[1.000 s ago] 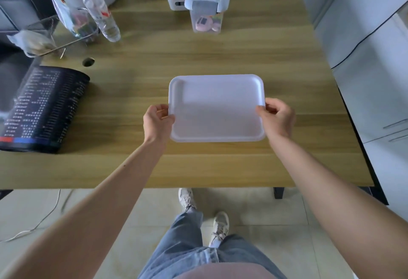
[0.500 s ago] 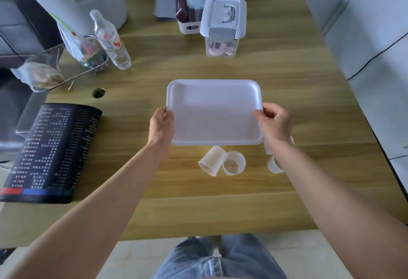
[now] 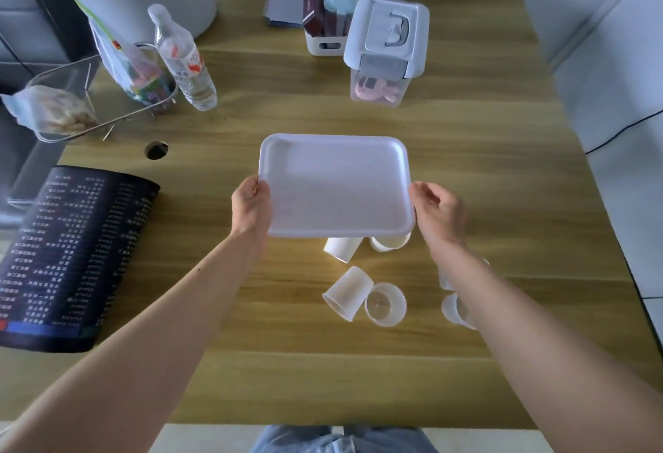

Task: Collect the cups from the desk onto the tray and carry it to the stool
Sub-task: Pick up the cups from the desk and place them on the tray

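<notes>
I hold a white rectangular tray [image 3: 335,183] above the middle of the wooden desk [image 3: 466,172]. My left hand [image 3: 251,210] grips its left edge. My right hand [image 3: 436,214] is at its right edge with the fingers loosened. Several translucent plastic cups lie on the desk. One tipped cup [image 3: 347,293] and one upright cup [image 3: 385,303] sit nearer me. Another tipped cup [image 3: 341,248] and another cup [image 3: 389,242] peek from under the tray's near edge. More cups [image 3: 454,311] are partly hidden behind my right forearm.
A water bottle [image 3: 184,58] and a wire basket [image 3: 71,101] with bags stand at the back left. A lidded clear box [image 3: 384,54] and a white organiser [image 3: 324,22] stand at the back. A black printed mat [image 3: 68,255] lies on the left.
The view has moved forward over the desk, bringing several cups into sight below the tray. The tray stays held between both hands; my right fingers have loosened on its edge.
</notes>
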`<act>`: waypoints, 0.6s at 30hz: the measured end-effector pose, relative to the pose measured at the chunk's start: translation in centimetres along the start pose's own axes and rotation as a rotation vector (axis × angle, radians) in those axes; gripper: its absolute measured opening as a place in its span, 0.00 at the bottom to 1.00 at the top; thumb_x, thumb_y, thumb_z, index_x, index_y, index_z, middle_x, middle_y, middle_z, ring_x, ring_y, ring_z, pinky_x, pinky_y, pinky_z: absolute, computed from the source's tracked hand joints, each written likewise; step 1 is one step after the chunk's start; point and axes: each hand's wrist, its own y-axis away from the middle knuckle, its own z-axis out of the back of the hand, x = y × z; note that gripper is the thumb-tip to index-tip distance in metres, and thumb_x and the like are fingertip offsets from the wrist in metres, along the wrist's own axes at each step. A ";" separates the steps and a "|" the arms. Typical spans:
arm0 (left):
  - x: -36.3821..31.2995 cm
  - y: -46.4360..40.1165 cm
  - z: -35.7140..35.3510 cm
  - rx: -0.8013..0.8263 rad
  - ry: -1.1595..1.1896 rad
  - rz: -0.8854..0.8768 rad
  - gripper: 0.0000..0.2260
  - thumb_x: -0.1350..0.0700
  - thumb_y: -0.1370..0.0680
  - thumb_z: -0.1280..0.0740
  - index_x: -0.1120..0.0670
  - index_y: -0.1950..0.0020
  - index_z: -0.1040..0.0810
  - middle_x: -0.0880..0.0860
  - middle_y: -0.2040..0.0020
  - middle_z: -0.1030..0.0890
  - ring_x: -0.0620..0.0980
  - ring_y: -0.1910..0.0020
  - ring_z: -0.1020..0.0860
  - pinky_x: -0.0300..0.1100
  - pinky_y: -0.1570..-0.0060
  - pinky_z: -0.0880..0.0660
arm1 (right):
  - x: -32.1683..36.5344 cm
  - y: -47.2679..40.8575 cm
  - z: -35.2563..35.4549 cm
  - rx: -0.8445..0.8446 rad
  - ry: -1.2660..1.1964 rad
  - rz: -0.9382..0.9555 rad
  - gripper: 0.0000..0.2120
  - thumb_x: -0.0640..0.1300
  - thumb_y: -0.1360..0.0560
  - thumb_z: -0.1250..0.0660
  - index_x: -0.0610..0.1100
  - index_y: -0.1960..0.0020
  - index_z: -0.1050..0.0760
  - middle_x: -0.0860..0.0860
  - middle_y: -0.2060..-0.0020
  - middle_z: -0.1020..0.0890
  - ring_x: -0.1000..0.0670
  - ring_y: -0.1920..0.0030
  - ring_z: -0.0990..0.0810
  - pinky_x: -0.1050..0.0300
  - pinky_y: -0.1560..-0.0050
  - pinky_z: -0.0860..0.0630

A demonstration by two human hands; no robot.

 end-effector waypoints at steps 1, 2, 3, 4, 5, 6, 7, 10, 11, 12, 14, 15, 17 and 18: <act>0.0 -0.3 0.0 -0.008 0.013 0.000 0.11 0.57 0.20 0.45 0.64 0.56 0.33 0.51 0.66 0.39 0.49 0.68 0.42 0.43 0.67 0.45 | -0.1 -0.2 -0.1 0.010 -0.009 -0.014 0.13 0.45 0.25 0.31 0.36 0.60 0.23 0.51 0.70 0.24 0.56 0.69 0.29 0.57 0.63 0.28; 0.0 -0.7 0.1 -0.019 0.021 0.005 0.11 0.57 0.20 0.45 0.62 0.58 0.33 0.51 0.67 0.39 0.49 0.69 0.43 0.43 0.68 0.45 | -0.2 -0.3 -0.1 0.022 -0.026 -0.028 0.12 0.45 0.25 0.31 0.36 0.60 0.22 0.49 0.68 0.23 0.53 0.67 0.27 0.54 0.62 0.24; -0.1 -1.0 0.2 -0.035 0.018 0.013 0.10 0.58 0.20 0.45 0.59 0.61 0.34 0.50 0.67 0.40 0.48 0.69 0.44 0.42 0.69 0.46 | -0.4 -0.4 -0.1 0.034 -0.037 -0.046 0.10 0.45 0.25 0.30 0.40 0.61 0.20 0.50 0.67 0.20 0.52 0.66 0.24 0.50 0.60 0.21; 0.0 -1.4 0.2 -0.051 0.017 0.022 0.11 0.59 0.20 0.46 0.55 0.64 0.37 0.50 0.68 0.41 0.48 0.70 0.44 0.42 0.69 0.47 | -0.6 -0.6 -0.2 0.039 -0.019 -0.048 0.08 0.46 0.25 0.29 0.46 0.62 0.20 0.51 0.66 0.19 0.50 0.63 0.21 0.48 0.57 0.18; 0.0 -1.8 0.3 -0.059 0.020 0.031 0.13 0.59 0.21 0.46 0.52 0.65 0.40 0.49 0.68 0.41 0.48 0.70 0.44 0.42 0.69 0.47 | -0.8 -0.6 -0.2 0.036 0.008 -0.048 0.06 0.47 0.26 0.28 0.51 0.62 0.21 0.54 0.64 0.18 0.50 0.60 0.19 0.46 0.54 0.17; 0.0 -2.1 0.3 -0.065 0.028 0.036 0.13 0.59 0.21 0.46 0.50 0.65 0.41 0.49 0.67 0.41 0.49 0.69 0.44 0.43 0.69 0.47 | -1.0 -0.6 -0.1 0.031 0.044 -0.046 0.05 0.47 0.27 0.27 0.52 0.60 0.20 0.55 0.63 0.17 0.49 0.57 0.17 0.45 0.50 0.18; 0.1 -2.3 0.4 -0.071 0.036 0.036 0.13 0.59 0.21 0.46 0.50 0.65 0.42 0.50 0.67 0.41 0.49 0.69 0.44 0.43 0.68 0.47 | -1.3 -0.6 0.0 0.033 0.070 -0.045 0.02 0.47 0.27 0.25 0.51 0.57 0.18 0.56 0.62 0.17 0.49 0.56 0.17 0.45 0.48 0.18; 0.1 -2.9 0.3 -0.101 0.046 0.049 0.13 0.59 0.20 0.46 0.50 0.65 0.42 0.49 0.67 0.41 0.48 0.69 0.44 0.41 0.70 0.46 | -2.1 -0.5 0.2 0.053 0.165 -0.071 0.09 0.45 0.29 0.24 0.42 0.52 0.16 0.54 0.62 0.17 0.49 0.56 0.17 0.49 0.46 0.20; 0.2 -3.1 0.2 -0.111 0.047 0.053 0.14 0.59 0.21 0.47 0.50 0.65 0.42 0.49 0.67 0.41 0.48 0.70 0.44 0.41 0.70 0.47 | -2.4 -0.5 0.2 0.067 0.194 -0.089 0.09 0.46 0.30 0.23 0.42 0.52 0.15 0.52 0.61 0.16 0.49 0.56 0.17 0.51 0.46 0.21; 0.1 -3.2 0.1 -0.119 0.049 0.056 0.14 0.59 0.21 0.47 0.50 0.65 0.43 0.49 0.67 0.41 0.48 0.70 0.44 0.41 0.71 0.47 | -2.6 -0.4 0.2 0.083 0.218 -0.105 0.10 0.46 0.30 0.23 0.41 0.52 0.15 0.50 0.60 0.14 0.49 0.56 0.17 0.53 0.48 0.21; 0.2 -3.3 0.0 -0.131 0.061 0.066 0.14 0.60 0.21 0.47 0.50 0.66 0.43 0.49 0.68 0.42 0.48 0.70 0.45 0.41 0.70 0.47 | -3.1 -0.4 0.2 0.102 0.246 -0.130 0.10 0.46 0.29 0.23 0.41 0.52 0.15 0.48 0.58 0.13 0.50 0.57 0.17 0.58 0.51 0.24; 0.2 -3.4 0.0 -0.136 0.062 0.071 0.14 0.61 0.21 0.47 0.50 0.66 0.44 0.49 0.68 0.42 0.48 0.70 0.45 0.41 0.70 0.48 | -3.3 -0.4 0.2 0.106 0.263 -0.134 0.09 0.46 0.29 0.24 0.41 0.53 0.14 0.48 0.58 0.13 0.50 0.57 0.17 0.60 0.53 0.26; 0.3 -3.3 -0.1 -0.141 0.058 0.081 0.15 0.61 0.21 0.48 0.49 0.66 0.45 0.49 0.68 0.43 0.48 0.70 0.46 0.40 0.72 0.48 | -3.5 -0.4 0.3 0.110 0.296 -0.134 0.07 0.44 0.27 0.25 0.40 0.54 0.14 0.48 0.59 0.13 0.49 0.57 0.17 0.60 0.54 0.28; 0.3 -3.2 -0.1 -0.142 0.059 0.084 0.15 0.61 0.22 0.48 0.49 0.66 0.45 0.49 0.68 0.43 0.48 0.70 0.46 0.40 0.72 0.49 | -3.5 -0.4 0.3 0.111 0.306 -0.135 0.07 0.44 0.27 0.25 0.40 0.55 0.14 0.47 0.59 0.13 0.49 0.57 0.17 0.60 0.55 0.29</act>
